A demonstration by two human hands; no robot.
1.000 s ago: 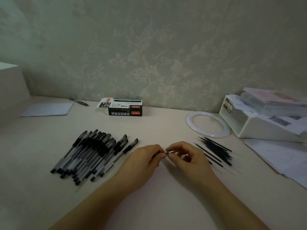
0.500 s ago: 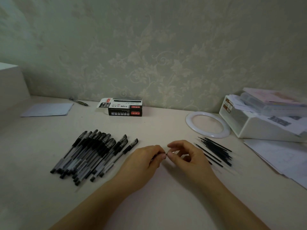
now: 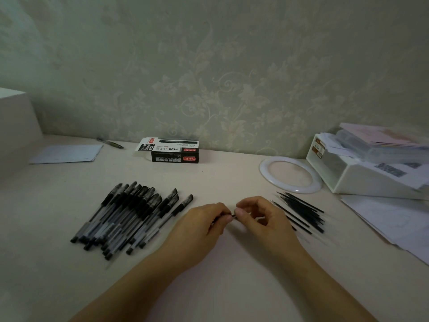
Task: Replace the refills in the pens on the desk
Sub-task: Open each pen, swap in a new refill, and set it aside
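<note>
2 hands are meeting at the middle of the desk (image 3: 232, 287), fingertips almost touching. The left hand (image 3: 199, 231) is curling its fingers round a slim dark pen (image 3: 228, 215), of which only a short stretch is showing between thumb and forefinger; the rest is lying hidden under the palm. The right hand (image 3: 262, 217) is pinching the end of that same pen between thumb and forefinger, while its other fingers are arching loosely above. Whether a separate tip piece is sitting in that pinch is too small to tell.

Lying to the left of the hands is a heap of black-capped pens (image 3: 130, 217), packed side by side and slanting up toward the right, the nearest one resting just beside the left hand. Lying to the right, near the right wrist, is a loose bundle of thin black refills (image 3: 301, 212), fanned out on the desk and partly hidden behind the hand.

Sitting farther back near the wall is a black and white pen box (image 3: 173, 151) with 1 flap hanging open. A white ring (image 3: 290, 174) is lying flat between the refills and a white tray (image 3: 362, 180), which is holding stacked papers. Loose sheets (image 3: 390, 217) are spreading below the tray. A pale sheet (image 3: 66, 153) and a single pen (image 3: 110, 143) are lying at the far left.
</note>
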